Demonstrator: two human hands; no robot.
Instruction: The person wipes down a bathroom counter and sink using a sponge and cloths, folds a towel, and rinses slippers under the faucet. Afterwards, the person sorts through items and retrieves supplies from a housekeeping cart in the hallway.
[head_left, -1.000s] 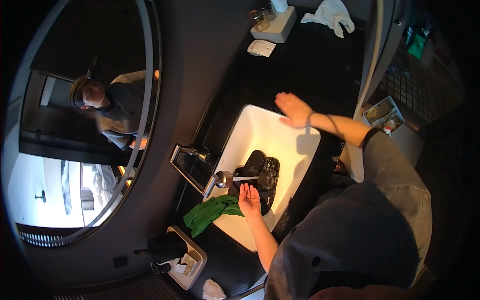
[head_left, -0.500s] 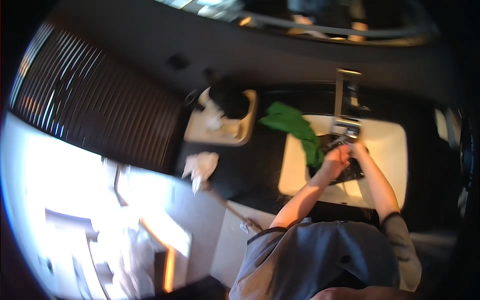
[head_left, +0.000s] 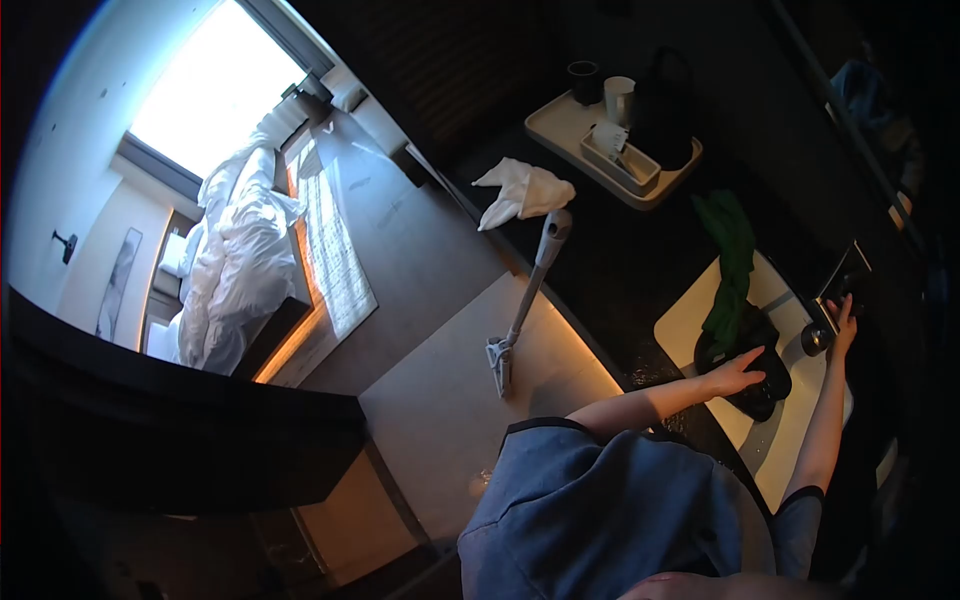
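A white sink (head_left: 685,310) with a metal faucet (head_left: 822,318) lies in front of me. In the basin is a dark, wet-looking cloth (head_left: 762,395). My left hand (head_left: 738,374) is over this cloth, its fingers stretched out and apart, gripping nothing. My right hand (head_left: 842,325) is up at the faucet, its fingers against the metal part; the grip is partly hidden. A green cloth (head_left: 735,265) hangs from the counter over the rim into the basin, close to the dark one.
On the dark counter stands a tray (head_left: 560,125) with a white cup (head_left: 619,97), a small box and a dark kettle. A white cloth (head_left: 525,190) lies at the counter's edge. A stick vacuum (head_left: 530,290) leans there. Behind are a bed (head_left: 235,270) and a bright window.
My view has turned left toward the bedroom. My hands, together under the faucet before, have separated: the right moved up to the faucet, the left stayed over the dark cloth.
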